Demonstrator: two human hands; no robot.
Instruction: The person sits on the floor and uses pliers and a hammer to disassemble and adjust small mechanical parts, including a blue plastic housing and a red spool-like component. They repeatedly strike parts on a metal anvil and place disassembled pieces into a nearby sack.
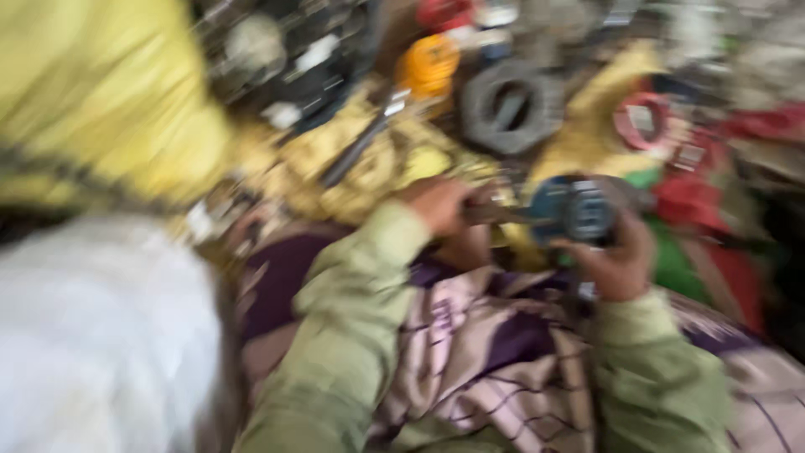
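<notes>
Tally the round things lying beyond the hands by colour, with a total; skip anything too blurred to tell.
Orange round thing: 1
Grey toothed ring: 1
Red ring: 1
Total: 3

The blue-grey round part is not lying there: the right hand holds it, and the left hand holds a tool against it. The rest is too blurred to count.

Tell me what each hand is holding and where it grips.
The right hand cups a blue-grey round part from below. The left hand grips a thin tool at its near end; blur hides details.

A blurred, cluttered floor (pixel 587 117) strewn with metal parts under soft, even light.
</notes>
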